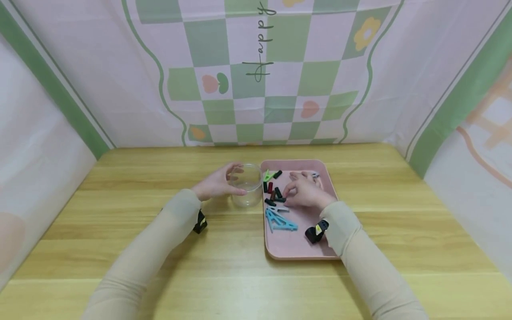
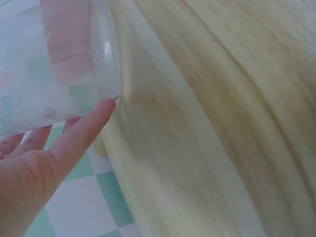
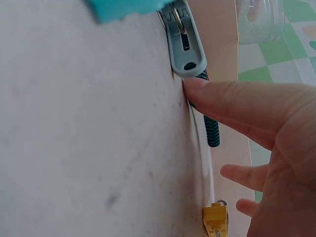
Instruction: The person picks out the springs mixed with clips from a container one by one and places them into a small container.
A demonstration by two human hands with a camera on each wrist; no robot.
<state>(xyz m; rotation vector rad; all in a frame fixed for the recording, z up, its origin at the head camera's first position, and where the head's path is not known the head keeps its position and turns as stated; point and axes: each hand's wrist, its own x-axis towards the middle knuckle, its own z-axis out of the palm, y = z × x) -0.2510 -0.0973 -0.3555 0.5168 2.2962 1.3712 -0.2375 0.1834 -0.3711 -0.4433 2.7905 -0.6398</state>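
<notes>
My left hand (image 1: 218, 182) holds a clear plastic jar (image 1: 247, 198) by its side, thumb in front and fingers behind. In the left wrist view, the thumb presses near the jar's (image 2: 59, 94) edge. Inside the pink tray (image 1: 302, 254), my right hand (image 1: 306, 191) reaches down with thumb and forefinger at a small dark ribbed cylinder (image 1: 281, 200). The right wrist view has the thumb tip by the end of a grey clothespin (image 3: 186, 49); I cannot tell whether the fingers pinch anything. Blue clothespins (image 1: 282, 222) lie nearer the front.
More small cylinders, dark, red (image 1: 270, 187) and brown (image 1: 273, 195), lie along the tray's left side, with a green clothespin (image 1: 268, 177) farther back. A yellow clip (image 3: 216, 219) shows beneath the right hand. The tray stands right of the jar on a wooden table (image 1: 224, 275).
</notes>
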